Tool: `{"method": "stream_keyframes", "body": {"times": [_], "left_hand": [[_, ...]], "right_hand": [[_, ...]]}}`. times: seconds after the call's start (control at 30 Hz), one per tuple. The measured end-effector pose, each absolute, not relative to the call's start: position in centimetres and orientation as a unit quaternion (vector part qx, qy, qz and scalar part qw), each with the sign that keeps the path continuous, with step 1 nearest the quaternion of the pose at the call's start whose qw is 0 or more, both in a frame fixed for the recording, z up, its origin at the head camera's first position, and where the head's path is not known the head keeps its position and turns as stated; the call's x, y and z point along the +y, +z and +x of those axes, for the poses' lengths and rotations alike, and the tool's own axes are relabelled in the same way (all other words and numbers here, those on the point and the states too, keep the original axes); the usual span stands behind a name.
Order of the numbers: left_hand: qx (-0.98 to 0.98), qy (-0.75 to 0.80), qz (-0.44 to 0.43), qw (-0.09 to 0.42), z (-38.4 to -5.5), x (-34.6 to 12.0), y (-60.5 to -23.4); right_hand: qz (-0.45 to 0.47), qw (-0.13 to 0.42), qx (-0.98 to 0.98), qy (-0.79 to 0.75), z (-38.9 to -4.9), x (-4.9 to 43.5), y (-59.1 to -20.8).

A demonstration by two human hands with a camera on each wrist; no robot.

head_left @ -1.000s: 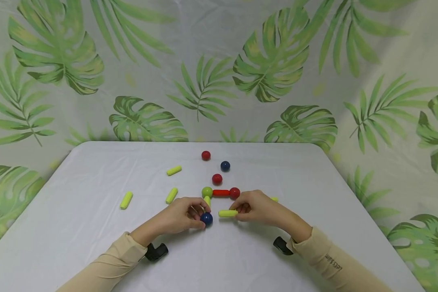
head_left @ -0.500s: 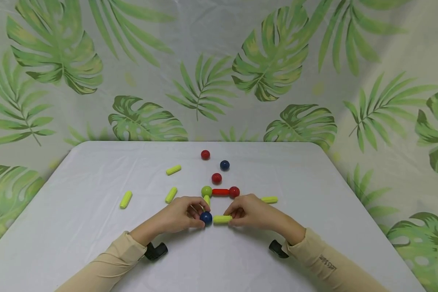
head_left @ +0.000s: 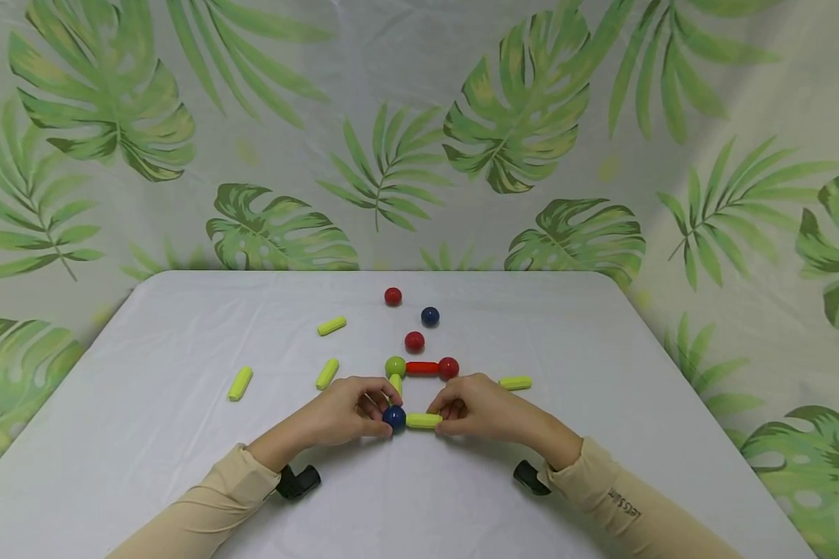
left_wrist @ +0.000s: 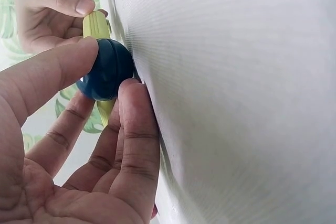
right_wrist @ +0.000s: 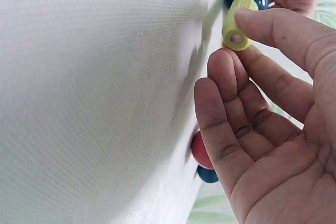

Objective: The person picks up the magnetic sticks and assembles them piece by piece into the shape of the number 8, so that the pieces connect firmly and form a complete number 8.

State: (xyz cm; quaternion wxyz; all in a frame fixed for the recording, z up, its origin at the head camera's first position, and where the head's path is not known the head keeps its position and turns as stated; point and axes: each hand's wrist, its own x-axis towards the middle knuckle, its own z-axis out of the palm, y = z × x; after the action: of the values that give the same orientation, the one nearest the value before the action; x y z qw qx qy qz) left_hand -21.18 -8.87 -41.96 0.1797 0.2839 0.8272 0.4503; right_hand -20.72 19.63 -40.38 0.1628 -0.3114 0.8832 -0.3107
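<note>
My left hand [head_left: 355,411] grips a dark blue ball [head_left: 395,418] between thumb and fingers, low over the table. With thumb and fingers my right hand [head_left: 481,405] pinches the right end of a yellow-green rod [head_left: 422,421], whose left end meets the ball. In the right wrist view a round hole shows in the near end of that rod [right_wrist: 237,31]. Another yellow-green rod [head_left: 395,384] runs from the blue ball back to a lime green ball [head_left: 395,367]. A red rod [head_left: 422,368] joins the lime ball to a red ball [head_left: 448,368].
Loose red balls [head_left: 393,296] and a dark blue ball [head_left: 429,316] lie farther back on the white table [head_left: 531,326]. Several yellow-green rods [head_left: 241,383] are spread to the left, and one rod [head_left: 515,383] lies behind my right hand. A leaf-patterned cloth hangs behind.
My right hand has moved left and slightly nearer to me, bringing the yellow-green rod's end up against the blue ball. My left hand has stayed in place, holding the ball.
</note>
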Motion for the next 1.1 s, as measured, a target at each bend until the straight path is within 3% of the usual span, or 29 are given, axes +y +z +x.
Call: {"method": "stream_keyframes", "body": {"times": [0.73,1.1], "left_hand": [[0.829,0.448,0.284,0.178,-21.2,-8.9,-41.9],[0.829,0.449,0.284,0.178,-21.2,-8.9,-41.9]], "right_hand": [[-0.306,0.158,0.889,-0.301,-21.2,19.6,-39.6],[-0.292,0.101,0.906,-0.290,-22.9,20.3,-37.5]]}}
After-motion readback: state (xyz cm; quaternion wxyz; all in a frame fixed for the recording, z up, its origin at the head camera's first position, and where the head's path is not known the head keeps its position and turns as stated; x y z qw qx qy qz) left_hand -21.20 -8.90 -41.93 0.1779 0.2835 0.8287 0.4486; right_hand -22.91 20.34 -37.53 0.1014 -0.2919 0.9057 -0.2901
